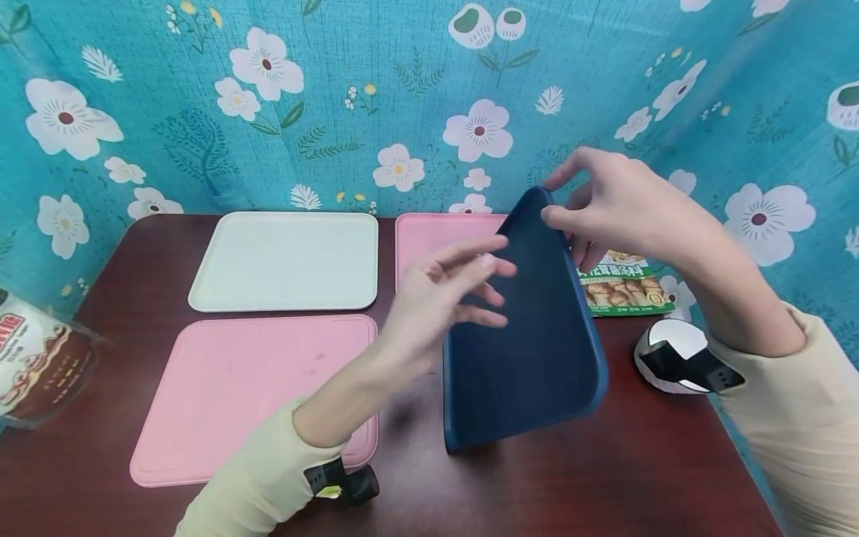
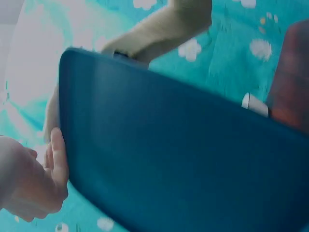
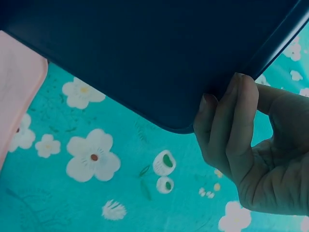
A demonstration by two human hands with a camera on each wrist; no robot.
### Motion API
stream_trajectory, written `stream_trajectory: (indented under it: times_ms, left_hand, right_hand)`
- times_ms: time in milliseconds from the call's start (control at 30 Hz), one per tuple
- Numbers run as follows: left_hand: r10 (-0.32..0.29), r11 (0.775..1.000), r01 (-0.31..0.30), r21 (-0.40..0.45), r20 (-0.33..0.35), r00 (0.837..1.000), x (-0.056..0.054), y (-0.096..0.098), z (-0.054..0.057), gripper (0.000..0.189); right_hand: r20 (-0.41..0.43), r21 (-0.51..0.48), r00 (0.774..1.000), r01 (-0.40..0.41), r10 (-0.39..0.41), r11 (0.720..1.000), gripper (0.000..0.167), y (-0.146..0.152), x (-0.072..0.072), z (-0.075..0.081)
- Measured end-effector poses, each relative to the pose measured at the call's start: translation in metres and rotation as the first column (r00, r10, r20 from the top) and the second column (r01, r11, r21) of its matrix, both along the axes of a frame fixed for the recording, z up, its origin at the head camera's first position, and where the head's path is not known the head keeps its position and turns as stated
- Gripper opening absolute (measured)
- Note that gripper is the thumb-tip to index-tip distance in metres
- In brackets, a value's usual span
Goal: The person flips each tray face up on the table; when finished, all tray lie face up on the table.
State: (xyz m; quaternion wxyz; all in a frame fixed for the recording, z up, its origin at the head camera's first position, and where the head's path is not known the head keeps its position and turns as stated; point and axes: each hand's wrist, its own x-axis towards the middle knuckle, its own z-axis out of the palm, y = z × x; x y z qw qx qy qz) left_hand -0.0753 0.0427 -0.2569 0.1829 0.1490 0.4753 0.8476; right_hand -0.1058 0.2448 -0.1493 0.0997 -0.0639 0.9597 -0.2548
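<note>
A dark blue rectangular tray [image 1: 523,335] is tilted steeply over the table, its far end raised. My right hand [image 1: 614,198] pinches its rim near the upper corner, thumb on the inner face. In the right wrist view, the right hand's fingers [image 3: 231,125] lie against the tray's other face. My left hand [image 1: 446,294] is at the tray's left edge with fingers loosely spread, gripping nothing; in the left wrist view, its fingertips [image 2: 58,150] are right at the rim. Behind the blue tray lies a pink tray [image 1: 429,235], partly hidden.
On the left side of the table are a white tray [image 1: 288,261] and a larger pink tray [image 1: 255,388]. A brown and white printed packet [image 1: 40,358] stands at the far left. At the right are a green food packet [image 1: 620,287] and a white round container [image 1: 671,350].
</note>
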Motion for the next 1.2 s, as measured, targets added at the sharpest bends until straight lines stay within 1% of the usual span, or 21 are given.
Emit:
stream_trajectory:
  times_ms: [67,100,200,267,367,400,467,500,533,600,700,733,833,900,933,1000,1067,1100,1167,1200]
  left_hand:
    - [0.073,0.997,-0.074,0.001,0.019,0.997,-0.004,-0.007,-0.007,0.030]
    - [0.101,0.995,-0.100,-0.006,0.033,0.994,-0.006,-0.011,-0.011,0.030]
    - [0.155,0.988,-0.151,-0.042,0.102,0.983,-0.010,-0.022,-0.027,0.030]
    - [0.212,0.976,-0.201,-0.082,0.155,0.965,-0.011,-0.031,-0.041,0.029]
    - [0.307,0.945,-0.268,-0.188,0.223,0.925,-0.012,-0.044,-0.064,0.031]
    - [0.330,0.932,-0.276,-0.236,0.236,0.914,-0.012,-0.049,-0.071,0.033]
    - [0.349,0.907,-0.257,-0.333,0.257,0.901,-0.011,-0.057,-0.086,0.040]
    - [0.348,0.893,-0.231,-0.386,0.267,0.899,-0.010,-0.062,-0.094,0.044]
    - [0.338,0.885,-0.201,-0.420,0.282,0.898,-0.008,-0.065,-0.100,0.048]
    - [0.302,0.872,-0.134,-0.471,0.302,0.904,-0.006,-0.070,-0.114,0.056]
    - [0.246,0.877,-0.060,-0.476,0.340,0.908,-0.001,-0.073,-0.129,0.059]
    - [0.226,0.885,-0.043,-0.464,0.346,0.910,0.001,-0.073,-0.132,0.058]
    - [0.171,0.894,0.005,-0.449,0.351,0.921,0.002,-0.074,-0.144,0.051]
    - [0.148,0.894,0.023,-0.448,0.343,0.928,0.003,-0.075,-0.147,0.048]
    - [0.135,0.891,0.036,-0.453,0.339,0.931,0.002,-0.076,-0.148,0.047]
    - [0.131,0.882,0.045,-0.469,0.337,0.933,0.002,-0.077,-0.149,0.046]
    - [0.148,0.877,0.031,-0.480,0.330,0.932,0.002,-0.076,-0.145,0.046]
    - [0.156,0.873,0.026,-0.486,0.330,0.931,0.002,-0.076,-0.145,0.045]
    - [0.166,0.874,0.011,-0.485,0.320,0.933,0.001,-0.076,-0.145,0.045]
    - [0.160,0.877,0.009,-0.480,0.310,0.937,0.001,-0.077,-0.145,0.045]
  right_hand:
    - [-0.007,-0.006,1.000,0.016,-0.016,1.000,0.047,0.008,0.000,-0.003]
    - [-0.006,-0.011,1.000,0.024,-0.024,1.000,0.046,0.012,0.001,-0.005]
    - [0.000,-0.036,0.999,0.042,-0.042,0.998,0.046,0.026,0.001,-0.012]
    - [0.004,-0.053,0.999,0.053,-0.053,0.997,0.046,0.036,0.002,-0.018]
    - [0.002,-0.090,0.997,0.071,-0.071,0.993,0.046,0.054,0.005,-0.031]
    - [0.003,-0.104,0.997,0.081,-0.081,0.991,0.046,0.060,0.007,-0.036]
    - [0.005,-0.136,0.995,0.100,-0.100,0.986,0.046,0.074,0.011,-0.045]
    - [0.005,-0.151,0.994,0.112,-0.112,0.982,0.046,0.080,0.013,-0.050]
    - [0.005,-0.174,0.993,0.116,-0.117,0.978,0.046,0.087,0.015,-0.055]
    - [0.007,-0.223,0.991,0.133,-0.135,0.966,0.044,0.099,0.019,-0.064]
    - [0.004,-0.281,0.988,0.151,-0.156,0.948,0.039,0.113,0.025,-0.075]
    - [0.001,-0.296,0.987,0.152,-0.159,0.943,0.038,0.117,0.027,-0.078]
    - [0.008,-0.307,0.985,0.164,-0.170,0.937,0.036,0.127,0.032,-0.085]
    - [0.014,-0.309,0.986,0.160,-0.163,0.938,0.036,0.133,0.036,-0.090]
    - [0.015,-0.315,0.988,0.151,-0.154,0.937,0.036,0.136,0.037,-0.093]
    - [0.022,-0.328,0.990,0.139,-0.139,0.934,0.036,0.140,0.041,-0.099]
    - [0.028,-0.348,0.991,0.130,-0.128,0.928,0.036,0.142,0.043,-0.107]
    - [0.033,-0.361,0.992,0.128,-0.125,0.924,0.036,0.144,0.044,-0.111]
    - [0.048,-0.370,0.989,0.150,-0.143,0.917,0.035,0.146,0.046,-0.119]
    - [0.060,-0.379,0.985,0.171,-0.160,0.910,0.034,0.148,0.047,-0.123]
